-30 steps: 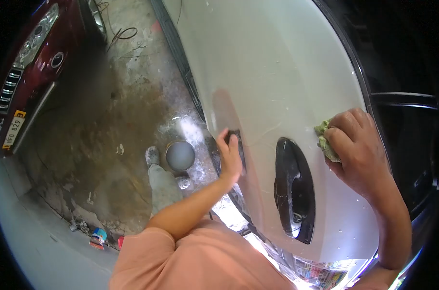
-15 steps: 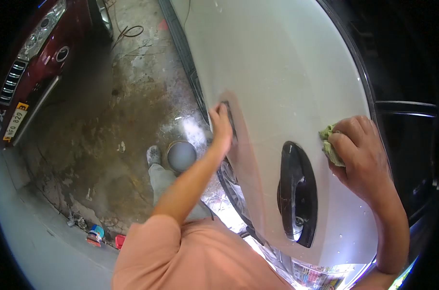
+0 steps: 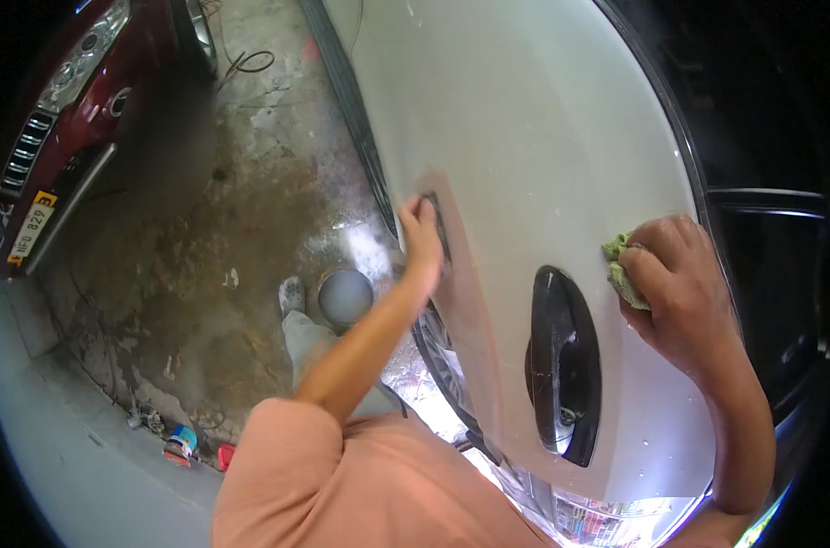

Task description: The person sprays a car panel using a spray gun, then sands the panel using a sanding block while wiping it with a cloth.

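My left hand (image 3: pixel 421 239) presses against the lower part of the pale car door (image 3: pixel 497 146). Its fingers are curled over a thin dark flat pad (image 3: pixel 441 219), which is mostly covered; whether it is sandpaper or a block I cannot tell. In my right hand (image 3: pixel 684 288) is a crumpled yellow-green cloth (image 3: pixel 627 274), held against the wet upper part of the door near the window edge. Between my two arms sits the black door handle (image 3: pixel 556 365) in its dark recess. Water drops dot the panel.
A grey round bucket (image 3: pixel 346 297) stands on the wet concrete floor (image 3: pixel 241 201) beside my foot (image 3: pixel 291 294). A dark red vehicle (image 3: pixel 82 119) is at the upper left, near a thin hose (image 3: pixel 251 61). Small containers (image 3: pixel 181 443) lie along the grey surface at lower left.
The left hand has shifted very slightly along the door, still on the dark pad. The right hand and cloth stay almost where they were.
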A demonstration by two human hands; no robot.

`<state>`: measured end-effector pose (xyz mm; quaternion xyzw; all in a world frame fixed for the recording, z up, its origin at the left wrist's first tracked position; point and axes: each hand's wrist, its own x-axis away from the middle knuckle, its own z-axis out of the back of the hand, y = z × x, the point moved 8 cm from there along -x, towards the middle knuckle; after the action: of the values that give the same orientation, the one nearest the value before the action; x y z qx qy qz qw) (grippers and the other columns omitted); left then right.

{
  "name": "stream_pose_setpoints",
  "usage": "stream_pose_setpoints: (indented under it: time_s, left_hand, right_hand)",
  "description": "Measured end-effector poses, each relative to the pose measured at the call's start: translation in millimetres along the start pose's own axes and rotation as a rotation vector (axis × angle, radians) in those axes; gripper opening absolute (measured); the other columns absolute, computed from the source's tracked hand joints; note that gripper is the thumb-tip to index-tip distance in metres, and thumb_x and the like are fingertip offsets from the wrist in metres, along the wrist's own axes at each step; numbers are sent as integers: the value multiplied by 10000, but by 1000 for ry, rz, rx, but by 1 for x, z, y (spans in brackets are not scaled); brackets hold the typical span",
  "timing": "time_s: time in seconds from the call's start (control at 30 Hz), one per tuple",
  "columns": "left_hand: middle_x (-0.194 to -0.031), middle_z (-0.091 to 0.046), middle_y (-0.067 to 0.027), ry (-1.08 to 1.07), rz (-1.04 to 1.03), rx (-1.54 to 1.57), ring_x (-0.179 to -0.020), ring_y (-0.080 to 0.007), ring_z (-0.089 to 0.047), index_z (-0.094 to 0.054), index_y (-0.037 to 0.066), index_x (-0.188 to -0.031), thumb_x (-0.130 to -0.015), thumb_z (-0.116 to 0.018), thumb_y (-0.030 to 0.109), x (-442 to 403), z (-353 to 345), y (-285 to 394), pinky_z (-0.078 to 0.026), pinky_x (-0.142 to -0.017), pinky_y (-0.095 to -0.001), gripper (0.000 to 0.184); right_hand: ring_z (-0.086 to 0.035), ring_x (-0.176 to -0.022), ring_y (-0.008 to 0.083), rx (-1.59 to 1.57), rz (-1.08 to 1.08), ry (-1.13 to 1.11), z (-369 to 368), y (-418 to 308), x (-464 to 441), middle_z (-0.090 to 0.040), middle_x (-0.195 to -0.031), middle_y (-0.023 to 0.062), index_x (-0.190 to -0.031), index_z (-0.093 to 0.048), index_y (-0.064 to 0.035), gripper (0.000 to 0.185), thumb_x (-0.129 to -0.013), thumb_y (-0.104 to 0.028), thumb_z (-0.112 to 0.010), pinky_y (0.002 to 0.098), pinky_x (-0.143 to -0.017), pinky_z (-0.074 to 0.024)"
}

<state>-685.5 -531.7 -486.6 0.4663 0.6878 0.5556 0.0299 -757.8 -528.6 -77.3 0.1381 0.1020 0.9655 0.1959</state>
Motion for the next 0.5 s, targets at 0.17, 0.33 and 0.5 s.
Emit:
stream_pose_setpoints:
  time_s: [0.17, 0.33, 0.5]
  left_hand:
    - [-1281, -460, -159, -7, -188, -132, -1263, -251, -399, -361, 1, -1336, -1036, -442, 324, 109, 1, -17, -285, -1106, -382, 449]
    - [-1315, -473, -229, -22, -109, -41, -1259, -314, -440, -369, -49, -1345, -1025, -457, 325, -15, 2, 1, -324, -1093, -382, 500]
    - [-1312, -483, -231, 20, -215, -146, -1285, -315, -435, -379, -40, -1343, -1026, -458, 328, 74, 8, -31, -326, -1091, -378, 492]
  right_hand:
    - [-572, -987, 261, 24, -7, 0, -3, -2, -2, -600, -999, 76, -942, -654, -82, 375, -614, -42, -832, 403, -842, -472]
    - [-569, -991, 272, 56, 62, 53, 0, -7, -2, -613, -1008, 74, -901, -652, -80, 325, -624, -35, -817, 406, -857, -467]
    - [-567, -986, 275, 53, 32, -11, -5, -3, -2, -607, -977, 72, -825, -604, -71, 292, -619, -26, -805, 409, -861, -461]
